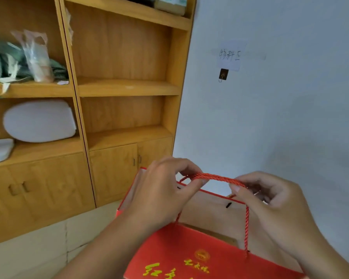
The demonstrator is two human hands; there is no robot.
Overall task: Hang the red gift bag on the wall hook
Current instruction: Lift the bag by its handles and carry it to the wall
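Item: red gift bag point(199, 256), yellow lettering on its front, open mouth up, held low in my view in front of the white wall point(290, 117). Its twisted red cord handles point(216, 177) are gathered and stretched level between my two hands. My left hand point(161, 190): fingers pinched shut on the cord's left end. My right hand point(270, 200): fingers pinched shut on its right end. Wall hook point(223, 74): dark, well above the bag, under a handwritten paper label point(230, 55). Wooden shelf unit point(109, 87) stands to the left.
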